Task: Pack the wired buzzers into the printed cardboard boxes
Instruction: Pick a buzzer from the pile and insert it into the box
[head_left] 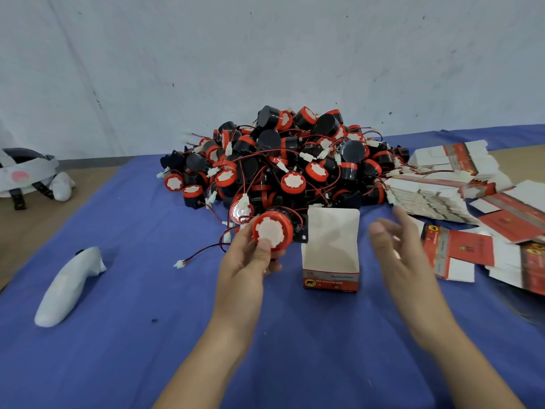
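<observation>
— Where are my hands?

— From my seat, nearest the camera: my left hand (247,261) grips one wired buzzer (272,231), thumb pressed on its white centre and fingers curled behind. My right hand (404,258) holds nothing. Its fingers are loosely spread, and it's blurred.

— And the box?

— The open box (331,261) stands upright on the blue cloth (147,320) between my hands, mouth up, lid flap raised at the back. It lies just right of the buzzer, whose black bracket seems to reach the flap's left edge.

— What does the move turn on?

— The buzzer's round axis points at me, red cap facing the camera, while the box opens upward. I'd judge I must carry it right and tip it down. Its wire trails left to a white connector (179,263) on the cloth, so the lead has to follow.

— Which hand steadies the box?

— The right hand, I'd say. It's free and near the far side.

— Beyond that?

— The buzzer pile (283,160), with the flat boxes (442,184) to its right.
</observation>
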A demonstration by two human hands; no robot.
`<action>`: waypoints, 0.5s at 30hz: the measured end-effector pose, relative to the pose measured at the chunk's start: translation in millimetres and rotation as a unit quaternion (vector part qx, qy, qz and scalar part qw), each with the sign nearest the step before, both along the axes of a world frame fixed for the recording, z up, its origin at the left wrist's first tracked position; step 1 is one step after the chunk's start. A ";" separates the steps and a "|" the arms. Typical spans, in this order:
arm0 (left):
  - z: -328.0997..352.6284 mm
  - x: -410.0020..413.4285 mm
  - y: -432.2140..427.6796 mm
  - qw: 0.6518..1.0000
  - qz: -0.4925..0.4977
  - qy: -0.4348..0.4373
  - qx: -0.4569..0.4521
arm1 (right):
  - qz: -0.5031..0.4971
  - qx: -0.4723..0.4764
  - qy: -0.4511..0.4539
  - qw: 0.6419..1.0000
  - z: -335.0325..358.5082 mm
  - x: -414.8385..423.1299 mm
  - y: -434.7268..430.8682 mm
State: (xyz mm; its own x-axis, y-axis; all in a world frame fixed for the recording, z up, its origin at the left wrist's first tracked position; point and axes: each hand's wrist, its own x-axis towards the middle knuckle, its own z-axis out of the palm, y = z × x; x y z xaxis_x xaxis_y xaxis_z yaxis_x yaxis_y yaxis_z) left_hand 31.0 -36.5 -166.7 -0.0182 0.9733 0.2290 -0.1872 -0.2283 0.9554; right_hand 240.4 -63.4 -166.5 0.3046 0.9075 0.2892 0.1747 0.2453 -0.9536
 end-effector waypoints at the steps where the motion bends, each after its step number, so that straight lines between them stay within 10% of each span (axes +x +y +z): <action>1: 0.5 0.5 -0.7 1.000 0.000 0.008 0.001 | 0.027 -0.030 -0.022 0.999 -2.4 0.4 1.0; 7: 2.6 3.9 -3.7 0.999 -0.017 0.051 -0.001 | 0.108 -0.113 -0.137 0.978 -19.6 -3.9 8.1; 15: 4.0 10.9 -11.5 0.996 -0.001 0.088 0.020 | 0.036 0.016 -0.263 0.964 -18.6 -11.3 8.7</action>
State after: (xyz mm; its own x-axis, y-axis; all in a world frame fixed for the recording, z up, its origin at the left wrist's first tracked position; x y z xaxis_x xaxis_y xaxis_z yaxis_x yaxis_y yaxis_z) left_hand 41.9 -48.0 -162.7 0.0272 0.9636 0.2661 -0.0178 -0.2657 0.9639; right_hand 229.1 -54.7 -185.1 0.0445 0.9084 0.4156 0.6137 0.3034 -0.7289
